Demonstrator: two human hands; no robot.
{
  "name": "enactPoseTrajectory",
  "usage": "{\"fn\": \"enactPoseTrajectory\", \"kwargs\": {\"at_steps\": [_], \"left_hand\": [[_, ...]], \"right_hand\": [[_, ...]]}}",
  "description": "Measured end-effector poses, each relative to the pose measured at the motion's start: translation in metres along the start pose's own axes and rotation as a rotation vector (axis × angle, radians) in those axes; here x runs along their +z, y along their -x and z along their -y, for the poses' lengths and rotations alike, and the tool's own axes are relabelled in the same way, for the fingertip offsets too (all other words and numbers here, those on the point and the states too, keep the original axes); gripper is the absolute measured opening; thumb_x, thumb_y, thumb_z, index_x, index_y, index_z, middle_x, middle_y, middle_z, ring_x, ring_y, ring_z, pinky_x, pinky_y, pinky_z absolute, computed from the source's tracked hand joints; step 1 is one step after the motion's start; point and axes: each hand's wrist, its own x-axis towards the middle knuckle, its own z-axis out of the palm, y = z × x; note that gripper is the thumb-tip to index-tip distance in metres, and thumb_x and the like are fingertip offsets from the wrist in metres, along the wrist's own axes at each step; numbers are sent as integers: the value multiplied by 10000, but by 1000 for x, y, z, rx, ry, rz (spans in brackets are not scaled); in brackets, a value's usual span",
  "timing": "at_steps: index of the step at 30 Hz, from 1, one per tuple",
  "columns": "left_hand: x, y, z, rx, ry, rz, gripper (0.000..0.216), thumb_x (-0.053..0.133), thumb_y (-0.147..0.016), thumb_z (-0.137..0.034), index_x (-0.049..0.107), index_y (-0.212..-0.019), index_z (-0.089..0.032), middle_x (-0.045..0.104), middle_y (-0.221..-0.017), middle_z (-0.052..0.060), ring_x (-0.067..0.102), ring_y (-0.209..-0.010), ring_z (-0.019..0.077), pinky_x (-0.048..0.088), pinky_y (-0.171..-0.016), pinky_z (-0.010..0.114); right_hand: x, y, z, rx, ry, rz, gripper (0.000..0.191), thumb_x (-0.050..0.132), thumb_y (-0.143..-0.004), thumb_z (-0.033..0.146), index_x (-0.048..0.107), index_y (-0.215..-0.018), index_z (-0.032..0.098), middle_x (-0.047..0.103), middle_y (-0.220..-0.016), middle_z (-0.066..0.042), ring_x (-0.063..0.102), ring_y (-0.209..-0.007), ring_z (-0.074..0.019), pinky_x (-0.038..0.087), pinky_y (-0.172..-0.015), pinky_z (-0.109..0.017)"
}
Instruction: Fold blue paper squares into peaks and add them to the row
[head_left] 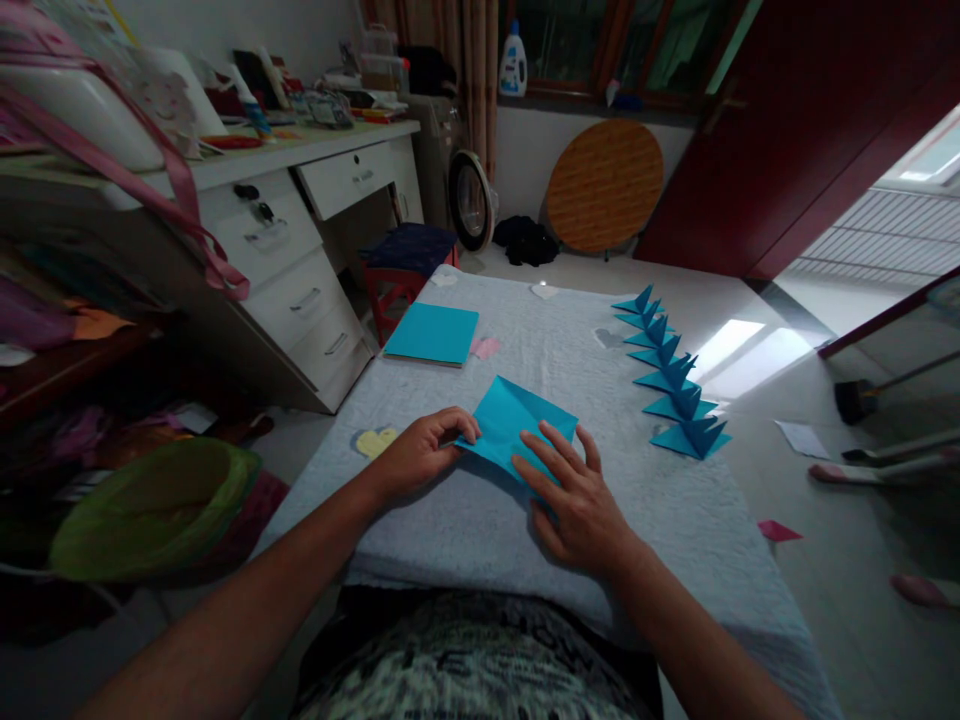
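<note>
We find the blue sheet (501, 412) on the cloth-covered table (555, 345), close in front of the person and set at an angle, one corner pointing away. Crease lines show on its upper face.

We record the left hand (426, 452) closed at the sheet's left corner, thumb and fingers pinching the paper. The right hand (576, 498) is not closed: we see it palm down over the right part of the sheet, fingers spread and resting on the paper. We cannot tell whether its thumb presses on the sheet or on the cloth.

Beyond the left hand we note a squared stack of blue paper (433, 334) lying flat, with a pink heart (486, 347) beside it. A yellow heart (375, 442) shows on the cloth just beside the left wrist.

Along the table's right side we observe a row of folded blue pieces (666, 380), set closely one behind another, their points raised. They stand well apart from the right hand.
</note>
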Motion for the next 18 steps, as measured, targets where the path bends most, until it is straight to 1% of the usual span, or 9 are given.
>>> {"fn": "enactPoseTrajectory", "kwargs": {"at_steps": [2,3,5,7,9,11,13,16,18], "left_hand": [[-2,-1,4,-12,-75,43,105,541,-820,-102,579,-867,-189,637,-989,46,632,-970,180,503,-899,328],[-3,-1,5,-4,-153,49,138,527,-808,-80,583,-871,-189,644,-1009,51,632,-998,189,500,-924,347],[-3,1,5,47,-381,29,219,511,-774,-26,603,-895,-184,655,-1077,71,599,-1128,230,465,-1008,411],[2,6,2,126,-649,-12,271,526,-765,3,632,-937,-178,648,-1176,98,500,-1282,289,397,-1083,490],[12,12,-5,189,-873,-31,248,567,-809,-22,659,-973,-184,624,-1268,110,456,-1314,323,393,-1070,525],[23,18,-11,242,-1003,-34,145,609,-871,-106,680,-950,-205,625,-1276,94,499,-1245,306,444,-1001,488],[32,22,-15,252,-1089,-31,76,634,-886,-150,685,-879,-207,663,-1182,80,566,-1084,274,493,-883,427],[39,24,-15,220,-1130,-19,109,620,-900,-135,664,-817,-191,685,-984,52,598,-847,207,493,-718,325],[38,23,-12,213,-1115,-33,140,585,-920,-121,659,-821,-187,678,-920,37,606,-779,181,479,-675,294]], "right_hand": [[5,0,0,-20,-35,54,524,536,-826,167,560,-1350,177,511,-1483,-125,348,-1447,-317,146,-1202,-602],[8,0,-1,-20,-45,77,492,531,-837,159,580,-1327,168,546,-1451,-124,384,-1427,-310,186,-1198,-589],[14,0,-2,-8,-51,114,424,519,-871,143,614,-1285,159,601,-1392,-118,460,-1373,-300,283,-1174,-559],[18,0,-3,7,-53,134,394,516,-892,131,627,-1270,154,620,-1370,-119,512,-1326,-294,371,-1132,-532],[20,-1,-3,13,-54,139,389,526,-896,123,630,-1270,149,620,-1368,-128,534,-1302,-295,430,-1091,-516],[20,-2,-2,11,-54,131,374,530,-904,121,637,-1262,145,627,-1358,-133,544,-1290,-297,463,-1061,-511],[20,-3,-2,3,-56,115,345,528,-920,128,647,-1243,149,644,-1333,-130,558,-1272,-294,481,-1042,-504],[18,-4,-2,-8,-62,76,296,531,-936,131,665,-1198,161,676,-1278,-121,586,-1231,-277,498,-1018,-473],[17,-5,-1,-20,-65,39,247,537,-945,137,680,-1145,162,702,-1217,-119,615,-1170,-268,513,-984,-452]]}}
